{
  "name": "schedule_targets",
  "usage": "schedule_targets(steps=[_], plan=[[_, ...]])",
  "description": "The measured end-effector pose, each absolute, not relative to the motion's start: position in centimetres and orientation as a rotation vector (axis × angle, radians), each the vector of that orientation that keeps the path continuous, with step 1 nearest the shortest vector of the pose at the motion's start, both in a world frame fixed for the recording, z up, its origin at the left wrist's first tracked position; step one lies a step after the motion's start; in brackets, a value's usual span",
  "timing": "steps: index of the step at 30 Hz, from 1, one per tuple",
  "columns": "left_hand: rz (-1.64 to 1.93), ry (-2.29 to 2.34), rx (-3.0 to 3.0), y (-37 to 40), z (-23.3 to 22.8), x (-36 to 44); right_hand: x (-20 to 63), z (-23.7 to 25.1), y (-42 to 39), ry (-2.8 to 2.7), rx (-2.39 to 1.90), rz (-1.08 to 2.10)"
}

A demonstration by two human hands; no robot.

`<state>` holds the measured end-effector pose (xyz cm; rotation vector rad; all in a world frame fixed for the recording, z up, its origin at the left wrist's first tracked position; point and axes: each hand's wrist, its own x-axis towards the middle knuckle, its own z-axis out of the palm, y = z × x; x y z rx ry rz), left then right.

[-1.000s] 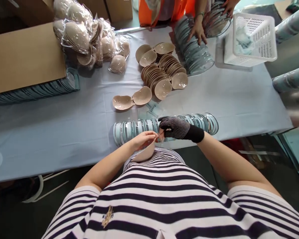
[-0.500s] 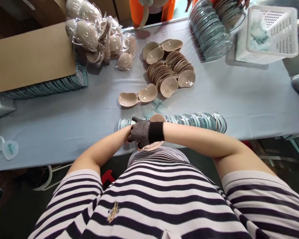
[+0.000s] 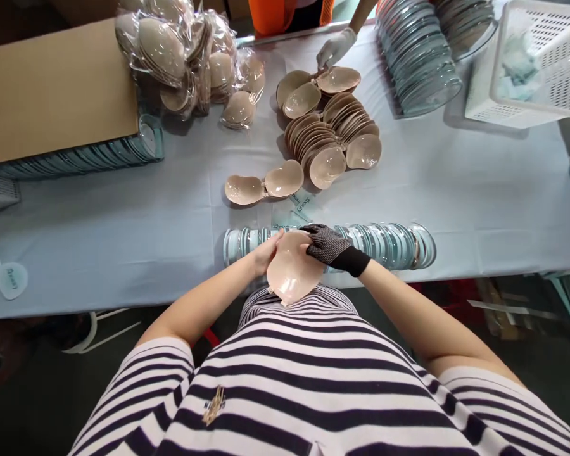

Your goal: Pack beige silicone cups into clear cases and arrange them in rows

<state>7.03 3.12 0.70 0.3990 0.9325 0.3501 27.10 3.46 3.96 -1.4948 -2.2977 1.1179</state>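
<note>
Head view: bare left hand (image 3: 266,251) and black dotted-glove right hand (image 3: 327,244), fingers curled, pinch one beige moulded foam cup (image 3: 292,272) by opposite edges, held against striped shirt (image 3: 313,373); row of clear round lids (image 3: 384,244) just beyond.

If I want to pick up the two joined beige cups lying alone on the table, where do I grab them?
Probably pinch the narrow middle where the joined beige cups meet, coming down from above. They lie open side up and flat on the table, apart from the stacked cups, so nothing blocks that spot.
</note>
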Motion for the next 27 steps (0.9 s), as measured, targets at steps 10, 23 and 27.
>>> schedule_targets(steps=[10, 23, 27], plan=[[0.558, 1.012, 0.124, 3.0, -0.5, 6.7, 30.2, -6.4, 15.2, -2.067, -2.516, 0.877], [0.819, 0.983, 0.001, 6.1, -0.9, 8.3, 32.4, 5.2, 8.5, -1.51, -1.579, 1.427], [0.83, 0.81, 0.132, 5.2, 0.1, 9.9, 28.8, 5.6, 4.6, -1.683, -1.648, 1.142]])
